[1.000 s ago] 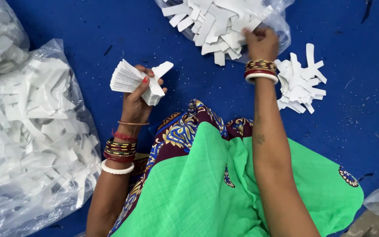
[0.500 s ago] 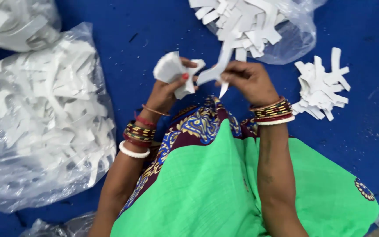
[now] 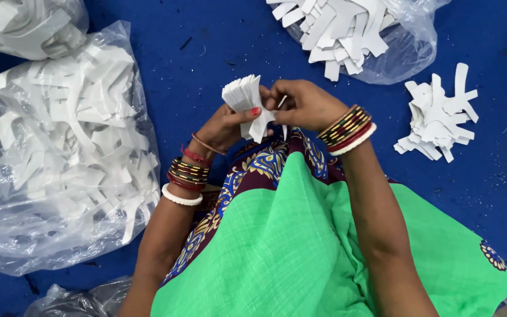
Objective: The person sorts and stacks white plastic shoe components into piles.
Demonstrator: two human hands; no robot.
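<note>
My left hand [image 3: 225, 124] is clamped around a thick stack of white cut-out pieces [image 3: 245, 101], thumb pressed across its front, while my right hand [image 3: 305, 104] pinches the stack's near edge with fingers closed on it, both held above my lap over the green cloth [image 3: 300, 246]. Beyond my hands an open clear bag of white pieces [image 3: 347, 29] lies on the blue floor [image 3: 206, 41], a loose pile of the same pieces [image 3: 438, 120] sits well to the right, and a large filled plastic bag [image 3: 60, 147] lies to the left.
</note>
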